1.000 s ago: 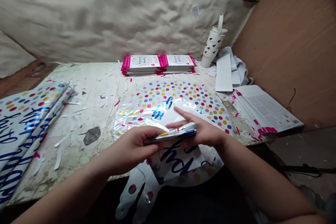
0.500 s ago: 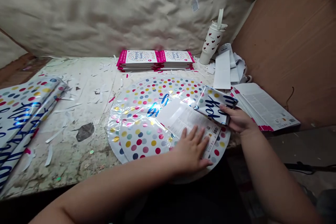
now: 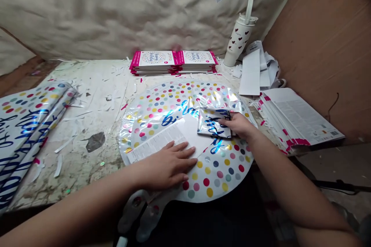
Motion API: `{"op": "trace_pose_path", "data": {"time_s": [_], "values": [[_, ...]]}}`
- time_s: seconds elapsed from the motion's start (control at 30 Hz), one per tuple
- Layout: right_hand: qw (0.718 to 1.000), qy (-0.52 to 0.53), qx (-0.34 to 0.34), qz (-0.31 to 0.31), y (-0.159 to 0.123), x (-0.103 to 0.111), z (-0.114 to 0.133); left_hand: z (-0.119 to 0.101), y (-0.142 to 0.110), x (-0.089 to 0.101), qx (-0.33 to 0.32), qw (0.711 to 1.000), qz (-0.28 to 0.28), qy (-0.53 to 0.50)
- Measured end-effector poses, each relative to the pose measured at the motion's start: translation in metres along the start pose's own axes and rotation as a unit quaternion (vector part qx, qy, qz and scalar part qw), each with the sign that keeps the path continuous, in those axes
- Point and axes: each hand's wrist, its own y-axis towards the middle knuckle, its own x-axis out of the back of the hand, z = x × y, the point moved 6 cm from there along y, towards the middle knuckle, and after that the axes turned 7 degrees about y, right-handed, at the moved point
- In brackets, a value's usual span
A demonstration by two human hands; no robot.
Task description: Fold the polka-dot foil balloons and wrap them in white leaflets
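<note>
My left hand lies flat with its fingers apart on a white printed sheet, which rests on a round polka-dot foil balloon. My right hand grips a small folded foil packet with blue lettering, holding it over the balloon's upper right. A second round foil sheet shows beneath the first at its left rim. The balloon's pale tail tabs hang over the near bench edge.
Two stacks of pink-edged packets stand at the back of the scrap-strewn, paint-worn workbench. Folded foil sheets lie at left. A stack of printed inserts, white paper and a heart-patterned tumbler stand at right.
The white sheet has moved left across the balloon under my left hand. My right hand has brought the folded foil packet inward from the balloon's right edge.
</note>
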Motion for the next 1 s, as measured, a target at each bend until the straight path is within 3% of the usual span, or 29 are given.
{"op": "trace_pose_path", "data": {"time_s": [0.07, 0.17, 0.3, 0.47, 0.53, 0.63, 0.7, 0.87, 1.0], "values": [[0.999, -0.022, -0.031, 0.008, 0.005, 0.000, -0.008, 0.013, 0.005, 0.015, 0.017, 0.999, -0.035, -0.015], [0.998, -0.040, -0.040, 0.022, 0.008, 0.002, -0.018, 0.038, 0.025, 0.031, 0.081, 0.987, -0.128, 0.047], [0.997, -0.064, 0.037, 0.014, 0.002, 0.002, -0.017, 0.048, 0.048, 0.025, 0.049, 0.974, -0.185, 0.124], [0.979, -0.133, 0.147, 0.039, -0.022, -0.004, 0.009, 0.045, 0.041, 0.028, 0.004, 0.960, -0.239, 0.149], [0.976, -0.148, 0.124, 0.099, -0.028, -0.012, 0.017, 0.038, 0.036, 0.031, -0.017, 0.952, -0.253, 0.173], [0.974, -0.118, 0.030, 0.191, -0.029, -0.028, 0.020, 0.026, 0.034, 0.032, -0.048, 0.946, -0.250, 0.201], [0.972, -0.073, -0.035, 0.219, -0.025, -0.038, 0.019, 0.020, 0.035, 0.030, -0.065, 0.948, -0.237, 0.201], [0.974, 0.018, -0.146, 0.172, -0.017, -0.048, 0.011, 0.020, 0.036, 0.027, -0.052, 0.960, -0.216, 0.170], [0.975, 0.007, -0.138, 0.175, -0.022, -0.057, 0.010, 0.023, 0.036, 0.026, -0.046, 0.963, -0.211, 0.159]]}}
